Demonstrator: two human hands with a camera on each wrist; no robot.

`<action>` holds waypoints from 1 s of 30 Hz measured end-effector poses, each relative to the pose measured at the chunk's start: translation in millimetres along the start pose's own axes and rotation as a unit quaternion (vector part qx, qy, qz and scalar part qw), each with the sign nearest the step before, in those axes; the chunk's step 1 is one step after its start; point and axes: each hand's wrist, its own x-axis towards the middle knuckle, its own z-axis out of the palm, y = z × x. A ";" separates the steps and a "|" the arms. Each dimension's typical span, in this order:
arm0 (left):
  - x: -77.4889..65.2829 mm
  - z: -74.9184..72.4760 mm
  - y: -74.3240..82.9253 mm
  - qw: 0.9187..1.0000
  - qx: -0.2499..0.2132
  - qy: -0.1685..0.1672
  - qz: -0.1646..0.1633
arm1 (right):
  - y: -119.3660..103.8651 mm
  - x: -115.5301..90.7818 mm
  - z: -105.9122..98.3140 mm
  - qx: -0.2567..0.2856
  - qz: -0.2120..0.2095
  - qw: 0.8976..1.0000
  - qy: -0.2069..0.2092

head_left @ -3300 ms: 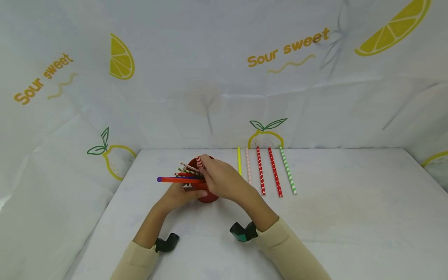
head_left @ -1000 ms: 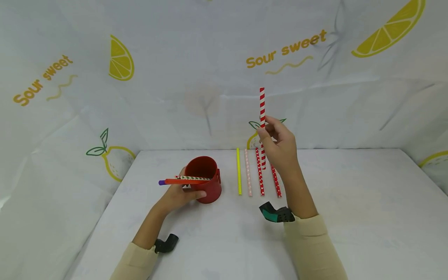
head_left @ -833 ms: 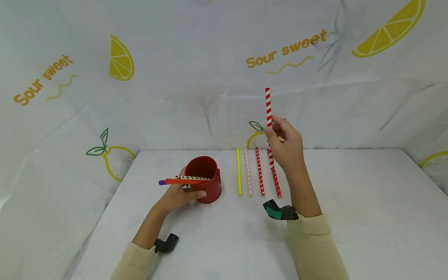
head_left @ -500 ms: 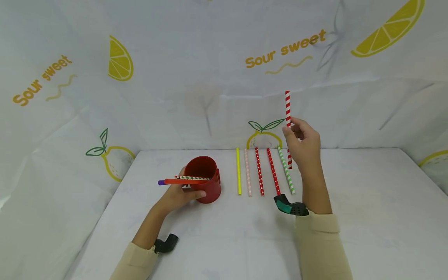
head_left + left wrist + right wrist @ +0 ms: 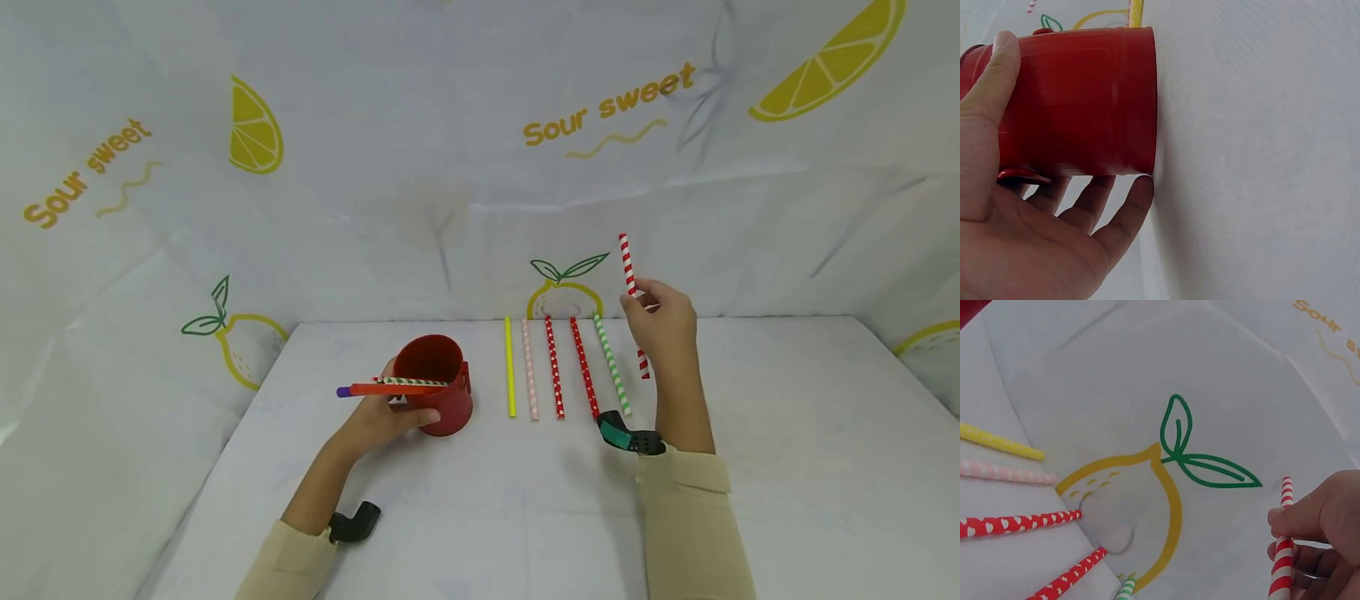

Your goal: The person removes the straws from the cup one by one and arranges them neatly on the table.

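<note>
In the head view my left hand (image 5: 375, 427) holds a small red pail (image 5: 448, 410) standing on the table, thumb on its near side. In the left wrist view the fingers curve along the wall of the pail (image 5: 1079, 100). An orange straw with a purple tip (image 5: 397, 389) and a patterned paper straw (image 5: 411, 381) lean out over the rim; what lies deeper is hidden. My right hand (image 5: 669, 329) pinches a red-and-white striped paper straw (image 5: 627, 260) between thumb and fingers, above the table, right of the green-striped straw (image 5: 613, 367). The straw's top tilts left.
Left of the green-striped straw lie a yellow straw (image 5: 510, 367), a pale pink one (image 5: 530, 371), and two red patterned ones, the red heart-patterned straw (image 5: 555, 367) and the red star-patterned straw (image 5: 584, 367), roughly parallel. A printed white cloth (image 5: 360, 208) hangs behind the table.
My right hand has left the pail with the striped straw, passed rightward over the row, and lately sunk lower. Fewer straws lean from the pail. My left hand and the pail have stayed put.
</note>
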 end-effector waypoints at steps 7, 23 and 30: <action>-1.4 -0.2 -2.6 1.000 -0.001 -0.002 0.007 | 13.8 5.9 3.0 -0.066 0.013 0.997 -0.025; -2.7 0.0 8.7 1.000 -0.004 -0.004 0.007 | 44.4 16.8 6.8 -0.107 0.094 0.986 -0.082; -4.0 0.3 22.5 1.000 -0.009 -0.011 0.017 | 52.3 16.7 8.5 -0.121 0.085 0.984 -0.095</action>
